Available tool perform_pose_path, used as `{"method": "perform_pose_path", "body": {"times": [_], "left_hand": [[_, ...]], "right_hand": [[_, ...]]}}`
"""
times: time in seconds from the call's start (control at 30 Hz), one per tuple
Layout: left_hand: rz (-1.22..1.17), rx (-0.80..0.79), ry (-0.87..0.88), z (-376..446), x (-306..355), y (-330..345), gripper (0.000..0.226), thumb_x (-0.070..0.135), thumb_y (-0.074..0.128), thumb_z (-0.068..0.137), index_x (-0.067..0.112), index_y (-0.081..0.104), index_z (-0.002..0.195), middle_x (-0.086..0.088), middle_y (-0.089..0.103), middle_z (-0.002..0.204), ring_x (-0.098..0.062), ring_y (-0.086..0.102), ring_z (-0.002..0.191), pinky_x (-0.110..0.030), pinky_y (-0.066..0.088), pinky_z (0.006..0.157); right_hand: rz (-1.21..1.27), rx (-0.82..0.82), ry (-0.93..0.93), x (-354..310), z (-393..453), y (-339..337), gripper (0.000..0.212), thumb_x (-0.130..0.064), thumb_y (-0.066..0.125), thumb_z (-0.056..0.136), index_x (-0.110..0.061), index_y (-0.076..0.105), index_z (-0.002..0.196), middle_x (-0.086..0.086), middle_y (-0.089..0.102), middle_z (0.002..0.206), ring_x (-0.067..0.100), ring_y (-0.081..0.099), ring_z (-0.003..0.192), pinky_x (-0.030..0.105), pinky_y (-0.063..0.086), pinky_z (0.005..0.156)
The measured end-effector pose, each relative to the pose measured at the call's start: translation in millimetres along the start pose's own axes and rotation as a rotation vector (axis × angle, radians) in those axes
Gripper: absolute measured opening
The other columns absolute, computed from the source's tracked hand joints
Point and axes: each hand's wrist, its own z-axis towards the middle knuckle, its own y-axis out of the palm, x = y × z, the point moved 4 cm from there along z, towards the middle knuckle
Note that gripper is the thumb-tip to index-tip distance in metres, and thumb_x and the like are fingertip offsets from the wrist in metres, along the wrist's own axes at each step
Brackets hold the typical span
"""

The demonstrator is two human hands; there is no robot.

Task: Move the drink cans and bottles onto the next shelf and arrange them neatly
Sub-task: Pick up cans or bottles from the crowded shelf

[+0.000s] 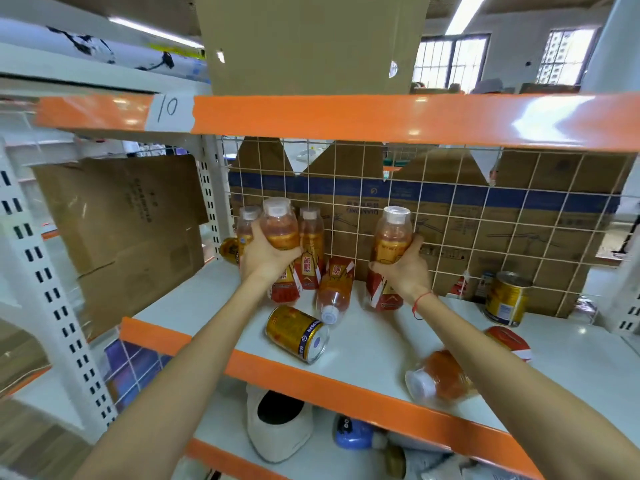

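Note:
My left hand [265, 259] grips an upright orange drink bottle [280, 226] at the shelf's back left, beside two more standing bottles [312, 237] and a gold can lying behind [229, 250]. My right hand [405, 268] grips another upright orange bottle [393, 237] near the wire grid. One bottle lies on its side between my hands [335, 289]. A gold can lies toward the front edge [298, 334]. Under my right forearm lies another bottle [440, 375]. A gold can stands at the right [507, 297].
The white shelf [214, 306] has an orange front rail and a wire grid back [485, 209] backed by cardboard. An orange beam marked 10 [311, 116] runs overhead. Shoes [277, 424] lie on the lower shelf. Cardboard [121, 230] leans at left.

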Motion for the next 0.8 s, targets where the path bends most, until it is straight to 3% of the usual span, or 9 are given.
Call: {"method": "perform_pose_path", "body": {"times": [0.07,0.1,0.17,0.33,0.57,0.8], "left_hand": [[0.006,-0.010,0.014,-13,12,-11,0.092,0.040,0.080,0.068,0.023,0.026,0.140,-0.009,0.058,0.124,-0.032,0.057,0.112,-0.048,0.048,0.096],[0.009,-0.018,0.015,-19,17,-15,0.091,0.040,0.080,0.068,0.023,0.026,0.139,-0.009,0.059,0.123,-0.032,0.057,0.112,-0.047,0.048,0.095],[0.022,-0.025,0.025,-31,24,-22,0.089,0.040,0.080,0.068,0.024,0.027,0.138,-0.008,0.060,0.122,-0.031,0.058,0.110,-0.045,0.048,0.094],[0.021,-0.045,-0.017,-70,32,-46,0.083,0.036,0.080,0.070,0.026,0.029,0.134,-0.007,0.059,0.121,-0.031,0.058,0.108,-0.043,0.049,0.090],[0.075,-0.056,-0.026,-107,38,-73,0.081,0.037,0.078,0.071,0.026,0.027,0.134,-0.007,0.058,0.119,-0.031,0.058,0.107,-0.040,0.046,0.085],[0.035,-0.141,0.023,-150,49,-82,0.084,0.037,0.078,0.070,0.029,0.025,0.135,-0.007,0.056,0.123,-0.033,0.056,0.109,-0.043,0.047,0.089]], "right_hand": [[0.011,0.009,-0.031,-22,-28,-13,0.085,-0.059,0.067,0.057,-0.008,0.041,0.119,0.005,0.050,0.091,0.015,0.047,0.065,0.026,0.045,0.063],[0.012,0.028,-0.068,-31,-37,-18,0.091,-0.049,0.076,0.063,-0.010,0.032,0.133,0.002,0.052,0.097,0.017,0.054,0.076,0.032,0.051,0.072],[0.030,0.053,-0.138,-44,-52,-26,0.096,-0.035,0.079,0.070,-0.014,0.018,0.141,0.004,0.056,0.110,0.024,0.061,0.093,0.043,0.054,0.085],[0.016,0.052,-0.185,-61,-90,-44,0.090,-0.036,0.078,0.072,-0.013,0.020,0.136,0.012,0.059,0.118,0.032,0.063,0.099,0.047,0.054,0.086],[0.007,0.068,-0.200,-72,-137,-61,0.084,-0.035,0.080,0.070,-0.012,0.026,0.131,0.014,0.061,0.116,0.035,0.062,0.100,0.042,0.051,0.084],[0.018,0.110,-0.194,-63,-187,-78,0.078,-0.032,0.078,0.071,-0.017,0.026,0.128,0.003,0.056,0.102,0.030,0.062,0.095,0.040,0.052,0.078]]}}
